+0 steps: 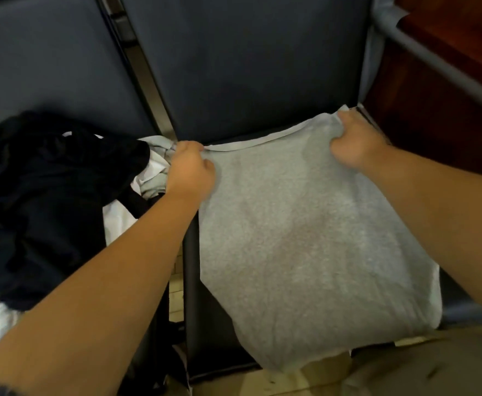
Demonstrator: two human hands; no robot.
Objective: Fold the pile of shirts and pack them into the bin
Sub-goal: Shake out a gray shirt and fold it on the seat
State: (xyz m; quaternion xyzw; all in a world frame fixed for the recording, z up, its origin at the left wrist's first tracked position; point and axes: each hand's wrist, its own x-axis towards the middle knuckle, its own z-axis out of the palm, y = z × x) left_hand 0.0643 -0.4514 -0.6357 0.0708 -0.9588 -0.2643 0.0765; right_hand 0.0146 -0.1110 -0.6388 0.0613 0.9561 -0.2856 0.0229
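Observation:
A light grey shirt lies spread flat over a dark seat, its near end hanging past the front edge. My left hand pinches its far left corner. My right hand grips its far right corner by the seat back. To the left, on the neighbouring seat, sits the pile of shirts: dark navy cloth on top, white and pale grey cloth showing beneath. No bin is in view.
Two dark blue padded seat backs rise behind the shirts, with a metal gap between them. A grey rail and a reddish wooden surface stand at the right. Tiled floor shows between the seats.

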